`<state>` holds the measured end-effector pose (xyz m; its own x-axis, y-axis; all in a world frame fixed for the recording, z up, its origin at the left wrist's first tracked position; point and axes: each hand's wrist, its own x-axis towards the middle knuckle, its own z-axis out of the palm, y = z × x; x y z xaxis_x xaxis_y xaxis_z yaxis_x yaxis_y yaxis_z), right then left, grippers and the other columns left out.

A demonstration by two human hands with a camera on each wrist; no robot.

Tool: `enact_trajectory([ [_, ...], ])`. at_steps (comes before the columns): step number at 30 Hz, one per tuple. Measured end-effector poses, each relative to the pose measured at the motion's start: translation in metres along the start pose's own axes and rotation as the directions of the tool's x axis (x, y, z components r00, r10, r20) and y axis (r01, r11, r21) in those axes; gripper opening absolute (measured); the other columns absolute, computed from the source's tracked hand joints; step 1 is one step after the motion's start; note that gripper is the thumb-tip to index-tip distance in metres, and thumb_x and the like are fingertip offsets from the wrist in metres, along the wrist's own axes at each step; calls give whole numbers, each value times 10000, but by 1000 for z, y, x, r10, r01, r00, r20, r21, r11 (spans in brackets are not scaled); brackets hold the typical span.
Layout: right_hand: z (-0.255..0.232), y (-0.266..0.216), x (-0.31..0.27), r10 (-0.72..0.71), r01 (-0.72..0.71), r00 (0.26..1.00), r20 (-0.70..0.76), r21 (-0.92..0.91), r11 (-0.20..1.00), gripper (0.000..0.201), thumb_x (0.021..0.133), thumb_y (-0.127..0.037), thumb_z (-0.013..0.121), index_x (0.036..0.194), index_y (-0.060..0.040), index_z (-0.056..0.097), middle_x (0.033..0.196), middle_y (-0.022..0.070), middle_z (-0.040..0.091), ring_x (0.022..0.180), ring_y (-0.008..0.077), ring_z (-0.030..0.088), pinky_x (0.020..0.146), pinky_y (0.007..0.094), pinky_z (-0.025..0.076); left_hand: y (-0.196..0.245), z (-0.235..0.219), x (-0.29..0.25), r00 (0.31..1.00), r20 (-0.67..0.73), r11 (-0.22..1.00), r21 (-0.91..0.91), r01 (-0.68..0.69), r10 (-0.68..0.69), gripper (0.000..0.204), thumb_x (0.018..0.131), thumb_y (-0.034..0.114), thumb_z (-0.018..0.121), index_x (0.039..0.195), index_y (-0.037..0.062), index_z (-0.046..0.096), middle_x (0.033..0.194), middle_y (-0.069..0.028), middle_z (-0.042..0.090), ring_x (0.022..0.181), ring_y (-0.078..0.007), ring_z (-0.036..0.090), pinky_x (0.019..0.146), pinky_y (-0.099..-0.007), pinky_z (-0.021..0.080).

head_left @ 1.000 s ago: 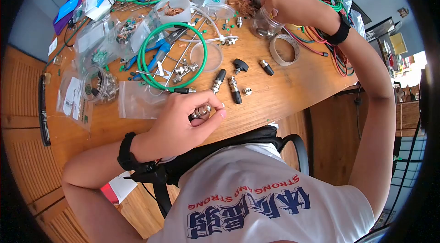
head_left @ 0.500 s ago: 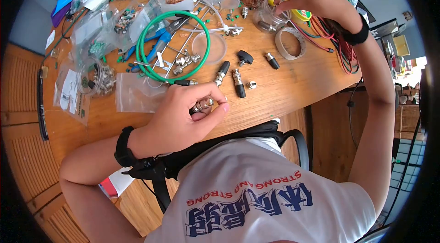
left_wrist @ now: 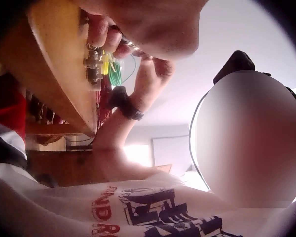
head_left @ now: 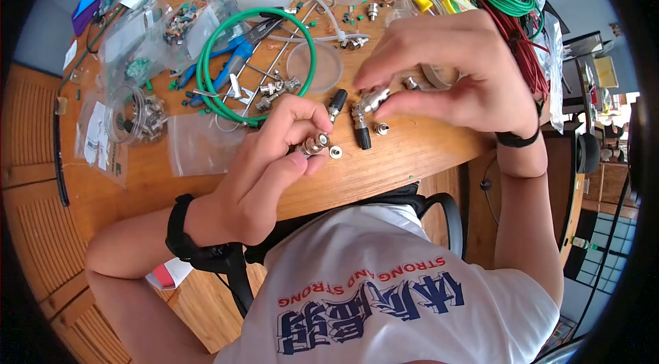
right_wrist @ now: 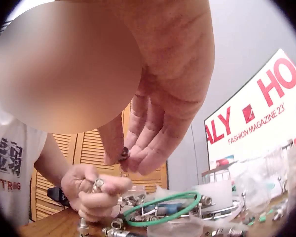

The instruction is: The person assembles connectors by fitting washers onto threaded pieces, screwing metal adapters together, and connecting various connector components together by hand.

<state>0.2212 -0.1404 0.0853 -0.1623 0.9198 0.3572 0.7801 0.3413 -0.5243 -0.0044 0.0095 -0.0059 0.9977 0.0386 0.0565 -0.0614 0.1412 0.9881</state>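
Observation:
In the head view, my left hand (head_left: 257, 172) curls round a silver connector (head_left: 316, 144), its metal end facing up. To its right, my right hand (head_left: 453, 65) pinches a small shiny metal piece (head_left: 374, 99) between thumb and fingers. That piece (right_wrist: 124, 154) also shows at the fingertips in the right wrist view, above my left hand (right_wrist: 96, 192). The two hands are apart. Below the right fingertips lie a black-ended connector (head_left: 363, 136) and a small silver fitting (head_left: 381, 129). Another small fitting (head_left: 336, 152) lies beside my left fingertips.
A green cable loop (head_left: 200, 79), blue-handled pliers (head_left: 240, 55), a clear lid (head_left: 314, 67) and loose connectors lie beyond the left hand. A jar of metal parts (head_left: 152, 120) stands at the left. Green and red cables (head_left: 508, 27) lie at the far right.
My right hand has left the jar at the back right and come near my left hand, now holding a metal piece. My left fingers have shifted, and a small fitting beside them has become visible.

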Motion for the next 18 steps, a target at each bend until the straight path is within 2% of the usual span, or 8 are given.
enact_trajectory([
  [2, 11, 9, 0, -9, 8, 1000, 19, 40, 999, 204, 775, -87, 865, 937, -6, 771, 875, 103, 754, 788, 251, 733, 688, 337, 561, 2, 2, -1, 1000, 7, 1000, -8, 28, -28, 285, 1007, 56, 421, 1283, -15, 413, 930, -114, 564, 832, -131, 480, 773, -281, 408],
  [4, 19, 18, -2, -60, 58, 998, 8, 159, 986, 195, 810, -92, 847, 965, 3, 778, 906, 110, 771, 822, 255, 749, 725, 335, 585, -1, 7, 1, 997, -37, 996, 64, -59, 61, 256, 1050, 54, 402, 1291, -28, 419, 981, -111, 575, 869, -138, 504, 813, -292, 440],
  [5, 20, 20, -4, -55, 52, 998, 13, 168, 984, 195, 810, -92, 847, 965, 3, 778, 906, 110, 771, 822, 255, 749, 725, 335, 585, -3, 8, 3, 998, -41, 997, 57, -52, 55, 256, 1050, 54, 402, 1291, -28, 419, 981, -111, 575, 869, -138, 504, 813, -292, 440],
  [7, 20, 21, -11, 87, -108, 991, 99, 234, 966, 189, 835, -99, 831, 985, 2, 778, 943, 120, 787, 872, 256, 769, 782, 331, 604, -7, 11, 4, 993, -74, 993, 80, -86, 92, 260, 1062, 25, 420, 1315, -31, 411, 1006, -111, 581, 920, -149, 550, 885, -309, 469],
  [11, 24, 28, -14, 117, -136, 990, 85, 284, 949, 181, 849, -92, 818, 999, 1, 775, 965, 134, 792, 903, 265, 778, 810, 330, 608, -9, 8, 5, 998, -10, 995, 85, -58, 59, 279, 1083, 62, 447, 1342, 18, 352, 1050, -126, 610, 871, -134, 509, 842, -281, 436],
  [13, 26, 28, -16, 123, -136, 991, 60, 361, 923, 177, 850, -80, 815, 999, 5, 771, 970, 132, 793, 909, 264, 780, 816, 327, 608, -13, 9, 5, 996, -56, 996, 53, -67, 70, 279, 1087, 100, 491, 1319, 27, 353, 1087, -176, 667, 868, -144, 568, 828, -282, 465],
  [14, 25, 28, -16, 125, -138, 990, 59, 362, 922, 177, 850, -80, 815, 999, 5, 771, 970, 132, 793, 909, 264, 780, 816, 327, 608, -15, 8, 7, 990, -45, 987, 103, -127, 132, 255, 1089, 116, 510, 1281, 35, 363, 1067, -196, 693, 848, -156, 609, 801, -292, 491],
  [18, 25, 26, -16, 75, -88, 996, 51, 348, 933, 183, 842, -81, 822, 982, 18, 760, 932, 126, 786, 857, 269, 768, 768, 329, 598, -13, 10, 7, 985, -91, 985, 104, -134, 143, 231, 1087, 90, 504, 1268, 34, 373, 1045, -199, 692, 828, -160, 615, 775, -283, 502],
])
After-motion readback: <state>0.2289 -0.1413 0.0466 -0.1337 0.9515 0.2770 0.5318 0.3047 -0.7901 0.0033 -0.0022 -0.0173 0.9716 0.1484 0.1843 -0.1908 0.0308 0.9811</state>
